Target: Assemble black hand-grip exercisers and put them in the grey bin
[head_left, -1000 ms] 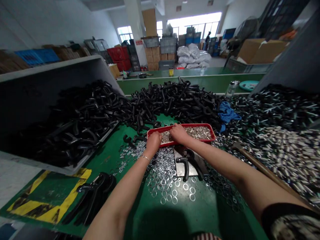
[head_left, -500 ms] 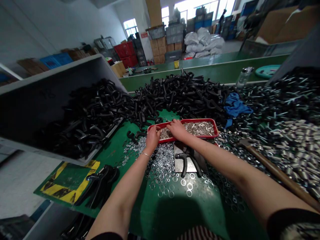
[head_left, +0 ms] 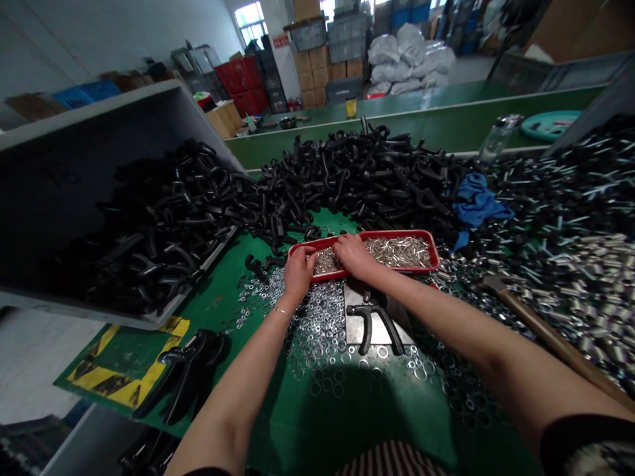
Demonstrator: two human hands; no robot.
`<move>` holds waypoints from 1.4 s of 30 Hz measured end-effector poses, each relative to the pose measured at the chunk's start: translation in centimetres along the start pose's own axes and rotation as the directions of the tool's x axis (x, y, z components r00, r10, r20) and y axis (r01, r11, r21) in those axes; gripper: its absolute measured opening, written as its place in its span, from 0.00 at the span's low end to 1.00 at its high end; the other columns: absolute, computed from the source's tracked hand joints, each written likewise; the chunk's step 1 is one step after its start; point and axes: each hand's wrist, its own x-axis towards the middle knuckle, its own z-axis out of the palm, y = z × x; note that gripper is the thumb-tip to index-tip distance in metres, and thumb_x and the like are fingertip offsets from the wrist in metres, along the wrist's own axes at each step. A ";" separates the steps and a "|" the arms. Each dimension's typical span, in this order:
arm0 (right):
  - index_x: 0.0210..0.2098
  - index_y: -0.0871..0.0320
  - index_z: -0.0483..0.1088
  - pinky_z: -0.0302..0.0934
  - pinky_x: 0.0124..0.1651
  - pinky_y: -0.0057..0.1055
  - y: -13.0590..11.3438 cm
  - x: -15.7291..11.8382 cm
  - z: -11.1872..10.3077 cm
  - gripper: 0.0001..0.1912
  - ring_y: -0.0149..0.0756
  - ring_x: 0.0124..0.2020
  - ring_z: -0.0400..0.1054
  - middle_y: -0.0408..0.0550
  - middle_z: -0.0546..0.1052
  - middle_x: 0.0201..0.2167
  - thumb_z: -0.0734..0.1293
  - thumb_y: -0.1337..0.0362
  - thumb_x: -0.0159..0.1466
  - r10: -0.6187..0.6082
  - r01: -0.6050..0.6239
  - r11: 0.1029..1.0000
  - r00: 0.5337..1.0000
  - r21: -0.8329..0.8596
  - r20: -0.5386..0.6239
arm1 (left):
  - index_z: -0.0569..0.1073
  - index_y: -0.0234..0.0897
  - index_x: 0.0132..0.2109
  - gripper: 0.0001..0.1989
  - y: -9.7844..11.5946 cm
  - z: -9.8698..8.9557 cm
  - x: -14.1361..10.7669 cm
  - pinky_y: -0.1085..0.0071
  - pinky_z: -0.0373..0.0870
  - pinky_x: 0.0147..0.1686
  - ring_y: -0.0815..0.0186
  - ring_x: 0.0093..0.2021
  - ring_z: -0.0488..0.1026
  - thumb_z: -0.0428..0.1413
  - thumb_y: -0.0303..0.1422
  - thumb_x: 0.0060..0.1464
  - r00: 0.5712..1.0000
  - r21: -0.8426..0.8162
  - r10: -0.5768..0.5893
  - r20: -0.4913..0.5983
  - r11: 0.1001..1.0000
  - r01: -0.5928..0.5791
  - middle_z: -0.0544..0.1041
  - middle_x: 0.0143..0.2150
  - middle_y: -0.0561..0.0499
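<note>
Red tray (head_left: 328,276), long axis crosswise

The tray (head_left: 435,252) sits mid-table, small pins (head_left: 401,250) in its right part, the left hand (head_left: 298,270) at its left end and the right hand (head_left: 354,255) over its middle. Behind it lies a heap of handles (head_left: 381,175), running left into a bin (head_left: 124,119). Washers (head_left: 321,316) spread in front — right beside them, a plate (head_left: 380,334) bears a part (head_left: 368,326). Farther right lies a hammer (head_left: 546,328); a cloth (head_left: 479,201) lies at the heap's right end.
</note>
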 end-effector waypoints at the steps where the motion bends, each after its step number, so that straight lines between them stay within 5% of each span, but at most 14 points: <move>1: 0.43 0.64 0.73 0.53 0.53 0.41 0.1 -0.3 -0.2 0.13 0.48 0.51 0.62 0.62 0.75 0.46 0.57 0.71 0.71 -0.008 0.009 1.000 1.000 0.030 -0.013 | 0.74 0.38 0.47 0.07 0.0 0.0 0.0 0.67 0.68 0.52 0.61 0.49 0.75 0.53 0.33 0.65 1.000 0.009 0.006 0.006 1.000 -0.006 0.79 0.47 0.46; 6: 0.48 0.63 0.69 0.60 0.47 0.33 0.6 -6.0 -2.6 0.12 0.39 0.44 0.69 0.55 0.76 0.44 0.56 0.68 0.72 0.063 -0.040 0.977 0.992 0.210 -0.105 | 0.75 0.38 0.46 0.08 -0.1 -0.1 0.0 0.68 0.68 0.49 0.60 0.48 0.75 0.53 0.35 0.66 0.999 0.029 0.034 -0.011 0.999 -0.034 0.80 0.46 0.47; 10: 0.37 0.58 0.70 0.63 0.38 0.31 0.6 -13.1 -3.9 0.07 0.36 0.33 0.72 0.48 0.78 0.32 0.62 0.63 0.70 0.272 -0.208 0.810 0.962 0.549 -0.036 | 0.75 0.38 0.48 0.10 -0.3 0.1 -0.1 0.69 0.68 0.48 0.60 0.48 0.75 0.51 0.36 0.67 0.998 0.054 0.053 -0.038 0.997 -0.051 0.80 0.47 0.47; 14: 0.34 0.55 0.71 0.65 0.39 0.33 -0.1 -17.1 -2.8 0.08 0.37 0.34 0.72 0.47 0.78 0.32 0.64 0.62 0.69 0.264 -0.206 0.813 0.964 0.544 -0.030 | 0.75 0.38 0.48 0.11 -0.4 0.3 -0.4 0.69 0.67 0.50 0.60 0.49 0.75 0.51 0.36 0.68 0.996 0.069 0.067 -0.062 0.996 -0.063 0.79 0.47 0.47; 19: 0.38 0.56 0.72 0.65 0.48 0.39 -0.9 -17.7 -0.8 0.08 0.41 0.42 0.70 0.51 0.76 0.36 0.63 0.62 0.71 0.090 -0.016 0.924 0.980 0.381 -0.178 | 0.75 0.39 0.49 0.11 -0.3 0.2 -0.5 0.69 0.67 0.50 0.60 0.49 0.75 0.50 0.37 0.68 0.996 0.083 0.073 -0.055 0.994 -0.068 0.79 0.47 0.47; 42: 0.41 0.60 0.73 0.65 0.46 0.39 -0.2 -17.6 0.2 0.14 0.42 0.43 0.66 0.55 0.75 0.38 0.57 0.64 0.74 -0.090 0.101 0.988 0.991 0.114 -0.100 | 0.75 0.38 0.48 0.11 -0.6 0.5 -0.5 0.68 0.68 0.49 0.60 0.48 0.75 0.50 0.37 0.68 0.996 0.072 0.065 -0.053 0.996 -0.061 0.79 0.47 0.46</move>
